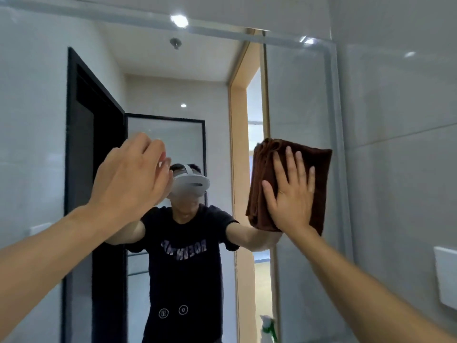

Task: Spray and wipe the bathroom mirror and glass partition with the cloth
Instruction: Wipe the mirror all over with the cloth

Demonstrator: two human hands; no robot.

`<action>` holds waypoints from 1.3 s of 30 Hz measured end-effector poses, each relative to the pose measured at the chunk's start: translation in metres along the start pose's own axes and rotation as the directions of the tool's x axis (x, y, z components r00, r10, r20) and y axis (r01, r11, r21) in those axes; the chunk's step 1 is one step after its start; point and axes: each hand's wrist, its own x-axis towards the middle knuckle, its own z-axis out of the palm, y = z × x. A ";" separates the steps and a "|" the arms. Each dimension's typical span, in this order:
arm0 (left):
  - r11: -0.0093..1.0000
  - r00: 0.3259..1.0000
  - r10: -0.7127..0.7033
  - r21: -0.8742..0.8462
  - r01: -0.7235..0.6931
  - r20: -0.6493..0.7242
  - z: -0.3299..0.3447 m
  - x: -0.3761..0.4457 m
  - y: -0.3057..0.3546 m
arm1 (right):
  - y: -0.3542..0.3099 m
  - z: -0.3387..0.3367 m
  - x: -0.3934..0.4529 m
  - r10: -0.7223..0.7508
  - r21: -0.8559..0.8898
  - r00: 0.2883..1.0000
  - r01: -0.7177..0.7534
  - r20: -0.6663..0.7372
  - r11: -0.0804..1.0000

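Bathroom mirror (173, 95) is wiped near its right edge with a folded brown cloth (291, 154) pressed flat under the spread right hand (290, 194), while the empty left hand (128, 174) is held loosely open; streaks could be left by uneven pressure.

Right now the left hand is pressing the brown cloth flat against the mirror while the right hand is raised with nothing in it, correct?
The hands are swapped. In the head view the right hand presses the brown cloth flat against the mirror with straight fingers, and the left hand is the one raised with nothing in it. The rest is right.
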 end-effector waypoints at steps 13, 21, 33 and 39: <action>0.981 0.983 -0.181 -0.073 0.179 -0.023 0.008 0.001 0.022 | -0.061 -0.004 -0.008 -0.448 0.041 0.893 0.446 0.042 0.894; 0.984 0.991 -0.126 -0.121 0.129 0.035 0.024 -0.018 0.042 | 0.088 -0.003 -0.027 -0.082 -0.044 0.994 0.085 0.072 0.995; 0.976 0.981 -0.064 -0.196 0.100 0.181 0.017 -0.090 0.060 | -0.033 0.009 -0.155 -0.020 0.080 0.991 0.009 0.134 0.997; 0.963 0.982 -0.123 -0.223 0.152 0.141 0.015 -0.095 0.074 | -0.070 0.013 -0.188 -0.272 0.145 0.946 0.248 0.174 0.958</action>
